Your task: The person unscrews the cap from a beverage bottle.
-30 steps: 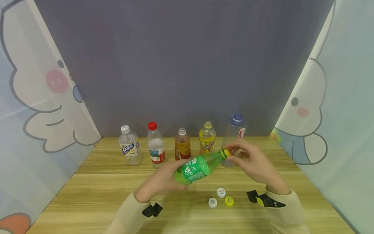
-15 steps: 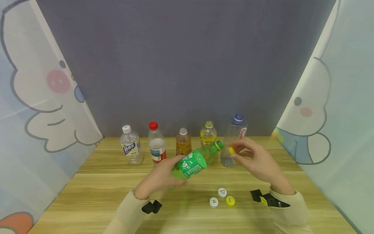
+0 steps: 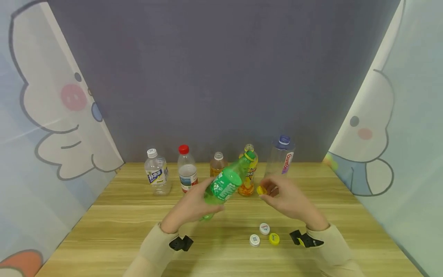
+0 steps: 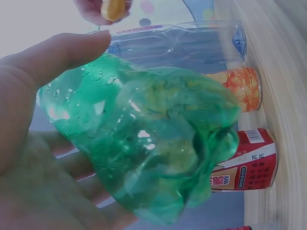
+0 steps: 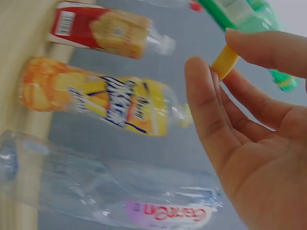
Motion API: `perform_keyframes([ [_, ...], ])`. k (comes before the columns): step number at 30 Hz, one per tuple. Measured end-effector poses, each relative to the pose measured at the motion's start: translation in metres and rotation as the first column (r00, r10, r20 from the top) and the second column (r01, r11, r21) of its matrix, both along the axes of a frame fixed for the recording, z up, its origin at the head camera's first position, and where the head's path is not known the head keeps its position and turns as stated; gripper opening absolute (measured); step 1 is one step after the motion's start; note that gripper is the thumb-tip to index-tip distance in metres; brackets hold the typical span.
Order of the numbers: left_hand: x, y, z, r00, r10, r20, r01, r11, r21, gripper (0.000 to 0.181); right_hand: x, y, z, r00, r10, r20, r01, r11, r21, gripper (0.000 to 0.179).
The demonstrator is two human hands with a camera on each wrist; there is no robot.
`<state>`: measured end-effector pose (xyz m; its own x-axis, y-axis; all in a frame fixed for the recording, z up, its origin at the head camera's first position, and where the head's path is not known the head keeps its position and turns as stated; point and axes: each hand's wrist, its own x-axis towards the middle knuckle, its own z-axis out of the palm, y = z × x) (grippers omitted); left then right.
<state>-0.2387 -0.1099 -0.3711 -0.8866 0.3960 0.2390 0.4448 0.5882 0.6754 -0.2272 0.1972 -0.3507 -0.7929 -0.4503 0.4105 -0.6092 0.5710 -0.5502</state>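
Observation:
My left hand [image 3: 194, 202] grips a green plastic bottle [image 3: 226, 184] round its body, clear of the tabletop and tilted with its uncapped neck up to the right. In the left wrist view the bottle's base [image 4: 192, 158] faces the camera. Between thumb and fingers, my right hand [image 3: 288, 198] pinches a yellow bottle cap [image 5: 225, 62], just right of the green bottle. On the table below lie two white caps [image 3: 254, 240] and a yellow cap [image 3: 274, 239].
Along the back stand a clear bottle with a white cap [image 3: 157, 177], a red-capped bottle [image 3: 187, 171], an uncapped brown-labelled bottle [image 3: 218, 163], an uncapped yellow-labelled bottle [image 5: 96, 98] and a large uncapped clear bottle [image 3: 278, 157]. A dark panel [image 3: 221, 77] rises behind them.
The yellow cap has come off the green bottle and away in my right hand, which has since moved lower. My left hand has tipped the bottle more upright.

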Motion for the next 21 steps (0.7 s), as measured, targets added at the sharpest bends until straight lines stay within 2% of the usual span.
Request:
perform_keyframes([
  [6, -0.002, 0.003, 0.0, 1.0, 0.021, 0.005, -0.021, 0.997, 0.069, 0.078, -0.006, -0.005, -0.015, 1.0, 0.03, -0.004, -0.03, 0.998, 0.051, 0.022],
  [11, -0.005, 0.005, -0.003, 0.999, 0.042, -0.016, -0.04, 0.993, 0.114, 0.078, -0.013, -0.008, -0.03, 0.998, 0.063, 0.002, -0.063, 0.992, 0.11, 0.023],
  [15, -0.006, 0.006, -0.005, 0.998, 0.059, -0.037, -0.053, 0.988, 0.142, 0.076, -0.015, -0.015, -0.043, 0.995, 0.093, 0.04, -0.098, 0.984, 0.149, 0.023],
  [21, -0.007, 0.009, -0.008, 0.993, 0.098, -0.063, -0.085, 0.98, 0.181, 0.077, -0.013, -0.025, -0.058, 0.989, 0.058, 0.137, -0.092, 0.964, 0.251, 0.024],
])
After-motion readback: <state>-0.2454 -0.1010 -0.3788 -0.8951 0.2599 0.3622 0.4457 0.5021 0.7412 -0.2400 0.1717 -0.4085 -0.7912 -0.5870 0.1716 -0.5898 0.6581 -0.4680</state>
